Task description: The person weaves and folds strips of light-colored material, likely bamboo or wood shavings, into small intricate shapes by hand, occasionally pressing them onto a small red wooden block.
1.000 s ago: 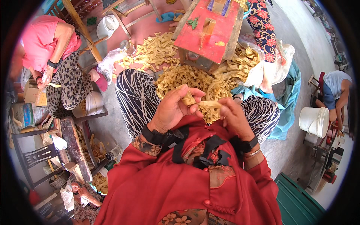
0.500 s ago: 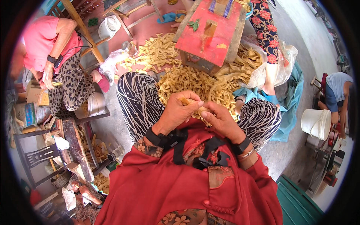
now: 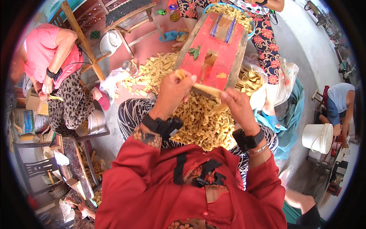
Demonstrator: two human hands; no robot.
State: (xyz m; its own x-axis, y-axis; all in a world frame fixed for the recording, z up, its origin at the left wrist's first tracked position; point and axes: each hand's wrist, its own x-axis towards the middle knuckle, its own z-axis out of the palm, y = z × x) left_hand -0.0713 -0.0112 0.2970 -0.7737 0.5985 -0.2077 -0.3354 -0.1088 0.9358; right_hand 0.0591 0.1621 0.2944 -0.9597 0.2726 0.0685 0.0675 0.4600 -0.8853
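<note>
A flat, pale yellow strip (image 3: 207, 90), like a bean curd skin strip, is stretched between my hands above the pile. My left hand (image 3: 169, 93) is closed on one end, and a bit of it pokes up beside the fingers. At the other end, my right hand (image 3: 239, 107) pinches the strip between thumb and fingers. Under both hands lies a heap of short, folded yellow pieces (image 3: 202, 128). Just beyond the strip stands a red-topped wooden bench (image 3: 228, 49) with a green leaf (image 3: 195, 52) on it.
Longer yellow sheets (image 3: 249, 80) lie in a plastic bag right of the bench. A blue-rimmed basket (image 3: 249, 34) of pieces sits at its far end. At left, a person in pink (image 3: 51, 42) holds a yellow piece. A white bucket (image 3: 317, 138) stands at right, near another seated person.
My hands have risen away from my lap and moved apart, drawing the strip out between them. More of the heap and the bench shows. A bare forearm now appears at lower right.
</note>
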